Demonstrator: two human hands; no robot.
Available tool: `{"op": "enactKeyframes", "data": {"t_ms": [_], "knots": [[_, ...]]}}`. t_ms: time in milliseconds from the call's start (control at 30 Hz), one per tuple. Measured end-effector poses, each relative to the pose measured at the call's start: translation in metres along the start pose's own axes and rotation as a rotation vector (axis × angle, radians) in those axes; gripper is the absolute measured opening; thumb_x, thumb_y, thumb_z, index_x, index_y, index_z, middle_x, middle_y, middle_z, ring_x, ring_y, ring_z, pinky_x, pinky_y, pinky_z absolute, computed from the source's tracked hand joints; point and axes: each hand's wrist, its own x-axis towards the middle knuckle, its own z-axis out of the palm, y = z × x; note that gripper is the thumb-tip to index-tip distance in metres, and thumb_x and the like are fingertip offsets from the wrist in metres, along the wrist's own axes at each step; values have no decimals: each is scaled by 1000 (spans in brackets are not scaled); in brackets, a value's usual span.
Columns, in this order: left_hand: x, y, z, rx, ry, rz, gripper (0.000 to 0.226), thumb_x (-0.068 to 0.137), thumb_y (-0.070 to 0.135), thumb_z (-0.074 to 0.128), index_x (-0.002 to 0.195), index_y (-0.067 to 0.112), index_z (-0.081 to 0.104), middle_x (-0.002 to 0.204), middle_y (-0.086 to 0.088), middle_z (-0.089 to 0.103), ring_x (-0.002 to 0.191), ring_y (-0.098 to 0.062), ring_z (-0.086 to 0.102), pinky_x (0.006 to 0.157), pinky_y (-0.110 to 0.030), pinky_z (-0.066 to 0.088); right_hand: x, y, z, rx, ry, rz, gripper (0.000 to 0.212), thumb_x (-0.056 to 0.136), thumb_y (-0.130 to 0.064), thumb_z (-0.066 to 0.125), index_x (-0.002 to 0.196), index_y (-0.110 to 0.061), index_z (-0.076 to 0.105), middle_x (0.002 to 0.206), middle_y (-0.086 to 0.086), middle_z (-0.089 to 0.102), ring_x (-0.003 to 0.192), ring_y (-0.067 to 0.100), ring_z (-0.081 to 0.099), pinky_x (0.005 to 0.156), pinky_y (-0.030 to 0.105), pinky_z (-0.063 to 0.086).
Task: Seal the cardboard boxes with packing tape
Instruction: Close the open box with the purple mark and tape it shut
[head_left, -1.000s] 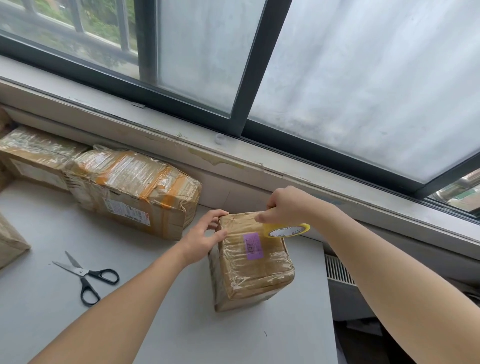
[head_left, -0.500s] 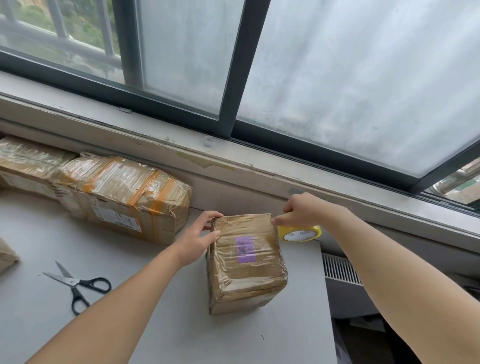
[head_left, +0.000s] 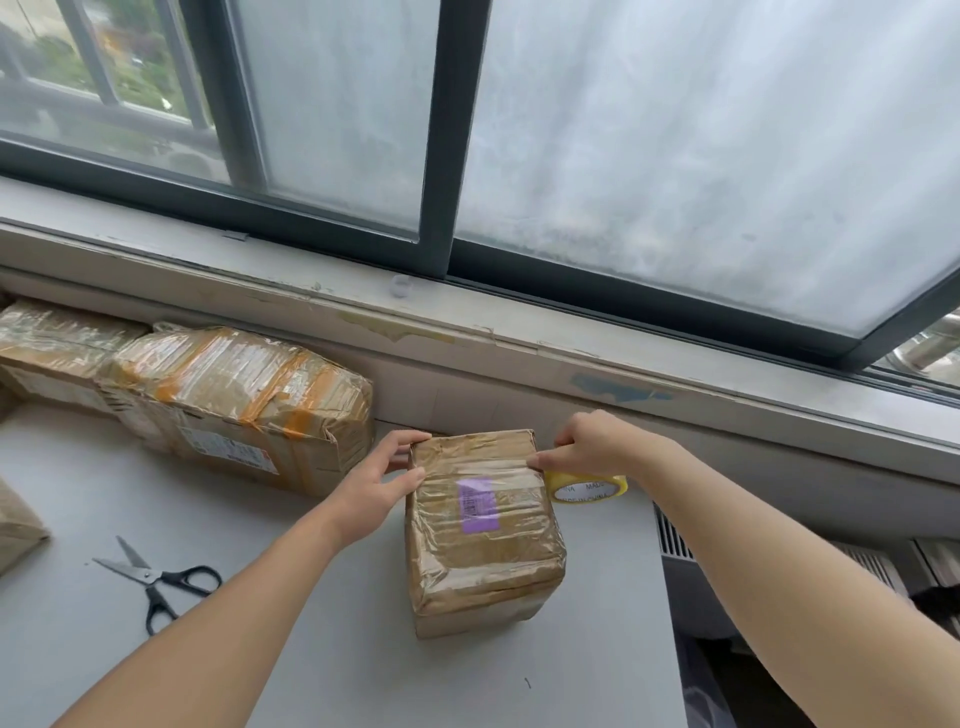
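My left hand (head_left: 379, 486) grips the box (head_left: 483, 540) at its far-left corner, fingers curled round it. My right hand (head_left: 597, 441), fingers curled, holds the tape (head_left: 589, 487) just beside its far-right edge. The box stands on the table (head_left: 311, 654).

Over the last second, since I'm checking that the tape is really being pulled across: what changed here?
The right hand carried the tape roll rightward off the small box, past its right edge and slightly down beside it. Nothing was let go. The left hand stayed gripping the box's far-left corner; the box, scissors and sealed boxes at the wall stayed put.
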Motion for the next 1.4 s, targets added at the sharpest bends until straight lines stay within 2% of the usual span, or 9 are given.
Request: {"op": "enactKeyframes", "data": {"t_ms": [200, 367, 433, 533, 633, 967, 1067, 1267, 1400], "knots": [[-1, 17, 35, -179, 119, -105, 27, 107, 19, 51, 126, 38, 52, 122, -5, 62, 96, -14, 66, 74, -28, 56, 3, 12, 13, 118, -1, -29, 65, 84, -77, 57, 62, -15, 50, 59, 0, 48, 60, 21, 47, 57, 34, 32], [6, 24, 47, -31, 215, -123, 23, 99, 34, 67, 118, 34, 54, 110, 5, 67, 97, -14, 68, 82, -32, 58, 9, 16, 22, 163, 8, -30, 68, 85, -76, 58, 70, -10, 58, 63, 2, 56, 66, 21, 55, 58, 34, 36], [10, 29, 43, 53, 202, -151, 32, 93, 38, 74, 116, 28, 55, 106, 7, 68, 95, -13, 66, 76, -24, 52, 8, 16, 22, 173, 9, -43, 64, 86, -75, 58, 67, -13, 57, 64, 2, 56, 66, 21, 55, 58, 34, 36], [15, 38, 48, 135, 229, -198, 53, 77, 50, 86, 112, 25, 54, 104, 11, 66, 95, -7, 63, 77, -29, 48, 5, 13, 17, 170, 15, -56, 62, 88, -73, 58, 66, -15, 58, 64, 2, 56, 68, 22, 56, 59, 34, 37], [14, 37, 56, 115, 313, -185, 57, 71, 50, 90, 109, 26, 56, 102, 11, 67, 95, -7, 64, 81, -32, 49, 1, 12, 21, 187, 30, -40, 64, 87, -75, 57, 66, -15, 59, 65, 3, 58, 72, 23, 59, 60, 35, 40], [-1, 24, 32, -81, 271, -165, 42, 77, 44, 88, 106, 28, 63, 103, 1, 74, 92, -19, 72, 84, -43, 60, -20, -16, 10, 230, 105, -24, 61, 84, -70, 64, 57, -17, 50, 57, -1, 49, 58, 20, 49, 55, 31, 34], [-11, 17, 19, -127, 280, -148, 40, 80, 44, 84, 110, 32, 59, 108, 0, 71, 97, -19, 70, 81, -38, 58, -27, -42, -1, 205, 118, -64, 59, 87, -66, 64, 56, -18, 49, 56, -2, 49, 56, 19, 48, 54, 30, 34], [-15, -3, -8, 72, 313, -57, 57, 95, 48, 66, 145, 35, 44, 135, 9, 49, 123, -14, 47, 103, -35, 39, -35, -96, -21, 139, 152, -129, 52, 87, -56, 65, 59, -15, 54, 59, 1, 51, 58, 21, 49, 51, 31, 33], [-7, -20, -13, 259, 277, 2, 46, 108, 37, 46, 153, 26, 45, 153, -6, 44, 143, -24, 39, 115, -35, 29, -38, -115, -22, 178, 154, -138, 52, 86, -54, 67, 60, -13, 48, 58, 3, 44, 55, 20, 41, 52, 32, 28]]}}
